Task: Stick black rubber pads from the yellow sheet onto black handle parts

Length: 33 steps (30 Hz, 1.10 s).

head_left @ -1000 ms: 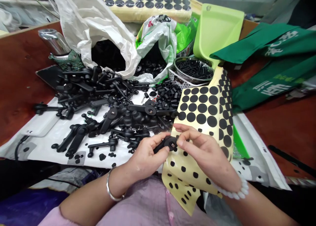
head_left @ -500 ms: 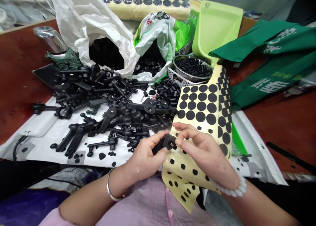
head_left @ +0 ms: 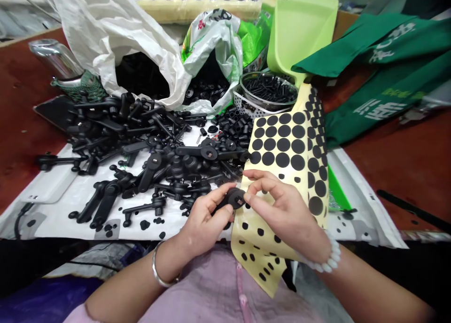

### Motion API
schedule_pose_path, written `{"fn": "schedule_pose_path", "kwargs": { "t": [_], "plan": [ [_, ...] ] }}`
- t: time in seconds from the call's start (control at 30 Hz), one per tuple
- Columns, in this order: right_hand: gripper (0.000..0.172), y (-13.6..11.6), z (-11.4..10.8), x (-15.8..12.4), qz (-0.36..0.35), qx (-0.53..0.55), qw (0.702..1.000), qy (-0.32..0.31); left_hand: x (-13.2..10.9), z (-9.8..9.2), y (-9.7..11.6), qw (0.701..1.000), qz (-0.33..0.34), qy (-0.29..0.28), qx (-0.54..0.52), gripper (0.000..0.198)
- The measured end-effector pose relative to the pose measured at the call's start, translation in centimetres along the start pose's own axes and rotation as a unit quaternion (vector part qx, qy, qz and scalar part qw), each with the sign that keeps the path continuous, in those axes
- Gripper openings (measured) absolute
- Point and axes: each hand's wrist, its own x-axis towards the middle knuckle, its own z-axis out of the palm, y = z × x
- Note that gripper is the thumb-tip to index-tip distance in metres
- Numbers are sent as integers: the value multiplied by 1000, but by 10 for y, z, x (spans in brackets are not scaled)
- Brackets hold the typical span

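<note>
From left to right: a heap of black jointed arms (head_left: 153,165) lies on the white-covered bench (head_left: 65,222). Beside it, your left hand (head_left: 204,219) clamps a black part (head_left: 237,199) between thumb and forefinger, its round face turned up, above the near edge of the bench. Your right hand (head_left: 287,210) brings thumb and fingertip together at the right rim of that face; whether they pinch anything thin, you cannot tell. Beneath and beyond this hand spreads the yellow sheet (head_left: 289,173) of black discs. Compared with a second ago, the view shifts slightly, while both grips remain alike; the work thus appears to stay at the same fine fingertip stage.
</note>
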Motion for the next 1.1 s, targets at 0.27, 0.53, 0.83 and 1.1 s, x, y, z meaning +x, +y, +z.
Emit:
{"fn": "schedule_pose_path", "kwargs": {
  "t": [0.27,0.53,0.83,1.1],
  "plan": [
    [12,2,3,0,-72,-74,994,22,4,0,2,999,-29,42,-14,46],
    [15,6,-2,4,-105,-80,991,25,8,1,-1,997,-33,-2,-67,46],
    [11,7,-1,-7,-318,-231,915,89,2,3,-2,999,2,-38,22,50],
    [19,-19,-4,-42,-387,-185,903,7,7,1,7,998,-20,-38,-52,52]
  ]
}}
